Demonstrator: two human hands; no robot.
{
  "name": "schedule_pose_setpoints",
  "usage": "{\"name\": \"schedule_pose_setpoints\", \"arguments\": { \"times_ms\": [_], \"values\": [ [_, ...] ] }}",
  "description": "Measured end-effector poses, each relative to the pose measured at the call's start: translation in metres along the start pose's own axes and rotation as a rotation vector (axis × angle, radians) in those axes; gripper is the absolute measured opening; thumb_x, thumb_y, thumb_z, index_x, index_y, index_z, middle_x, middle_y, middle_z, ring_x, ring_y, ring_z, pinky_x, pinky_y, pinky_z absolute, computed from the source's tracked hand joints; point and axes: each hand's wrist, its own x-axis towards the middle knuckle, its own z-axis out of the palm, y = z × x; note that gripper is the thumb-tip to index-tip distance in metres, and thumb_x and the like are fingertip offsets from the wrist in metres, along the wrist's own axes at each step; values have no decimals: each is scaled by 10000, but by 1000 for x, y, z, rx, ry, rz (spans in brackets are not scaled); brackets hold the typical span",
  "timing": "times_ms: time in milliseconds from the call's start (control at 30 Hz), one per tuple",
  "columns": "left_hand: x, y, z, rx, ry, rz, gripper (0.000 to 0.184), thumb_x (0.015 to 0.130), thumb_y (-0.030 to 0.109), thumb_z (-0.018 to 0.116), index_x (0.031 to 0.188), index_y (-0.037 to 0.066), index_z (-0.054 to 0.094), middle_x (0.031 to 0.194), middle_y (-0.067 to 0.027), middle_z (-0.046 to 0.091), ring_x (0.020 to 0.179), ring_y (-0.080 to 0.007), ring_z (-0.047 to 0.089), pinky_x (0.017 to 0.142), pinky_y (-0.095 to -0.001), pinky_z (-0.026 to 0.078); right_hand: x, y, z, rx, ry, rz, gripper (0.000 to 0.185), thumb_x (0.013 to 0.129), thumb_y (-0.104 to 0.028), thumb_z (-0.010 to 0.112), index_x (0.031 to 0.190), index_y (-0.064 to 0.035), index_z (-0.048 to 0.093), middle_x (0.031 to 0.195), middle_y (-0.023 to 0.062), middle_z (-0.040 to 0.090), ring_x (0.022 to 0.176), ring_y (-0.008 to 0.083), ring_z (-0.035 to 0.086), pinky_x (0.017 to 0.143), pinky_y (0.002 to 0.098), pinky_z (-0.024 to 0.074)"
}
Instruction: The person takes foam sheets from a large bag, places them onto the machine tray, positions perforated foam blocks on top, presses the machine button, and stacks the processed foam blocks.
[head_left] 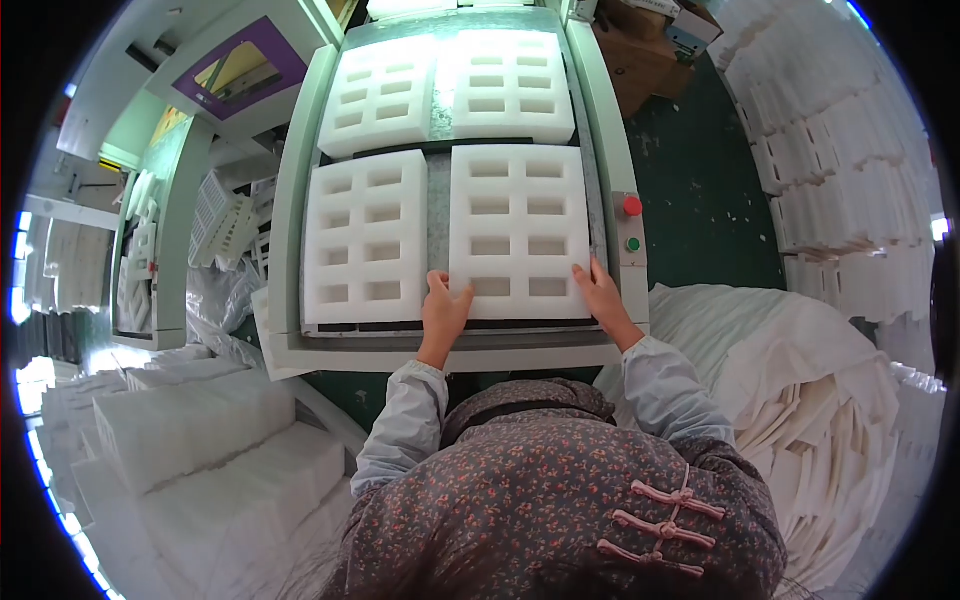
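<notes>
A white foam block (518, 228) with two columns of rectangular holes lies flat at the front right of the metal machine bed (439, 215). My left hand (445, 312) grips its lower left edge, thumb on the top face near a hole. On the opposite side, my right hand (602, 298) holds the lower right edge with fingers against the side. Another such foam block (360, 235) lies to the left, across a narrow gap, close to the back of my left hand. Two more, a back left block (372, 100) and a back right block (513, 95), rest beyond a dark strip.
A red button (632, 205) and a green button (632, 244) sit on the machine's right frame (612, 150). White foam stacks (200, 430) stand at lower left. A large white sack (800, 400) lies at right. Cardboard boxes (640, 60) are at back right.
</notes>
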Motion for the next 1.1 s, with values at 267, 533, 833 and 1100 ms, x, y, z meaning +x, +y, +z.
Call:
{"name": "schedule_pose_setpoints", "arguments": {
  "times_ms": [267, 533, 833, 1100],
  "values": [
    [4, 11, -8, -127, -91, -72, 417, 794, 243, 644, 1039, 2, 408, 842, -138, 553, 695, -216, 539, 647, -315, 452, 13, 8, -3, -79, 24, -62, 513, 905, -259, 469, 1319, 19, 348, 1272, 191, 472, 1129, 272, 486, 943, 315, 366],
    [6, 18, -11, -227, -94, -117, 385, 807, 204, 641, 1035, -3, 409, 826, -123, 537, 678, -163, 514, 620, -268, 442, 15, 19, -2, -83, -1, -121, 526, 905, -266, 465, 1320, 29, 334, 1277, 214, 458, 1156, 298, 468, 958, 334, 360],
    [9, 4, -11, -255, -155, -149, 425, 796, 242, 654, 1042, 4, 403, 849, -126, 523, 702, -183, 508, 644, -293, 442, 11, 17, -1, -70, 15, -124, 525, 896, -262, 473, 1316, 23, 340, 1259, 222, 467, 1134, 310, 480, 948, 343, 365],
    [7, 7, -14, -184, -175, -124, 459, 788, 270, 663, 1049, -12, 410, 872, -135, 508, 723, -192, 498, 670, -302, 443, 6, 24, 1, -75, 77, -164, 507, 886, -238, 472, 1306, 16, 351, 1251, 212, 474, 1120, 319, 485, 921, 359, 378]
  ]
}}
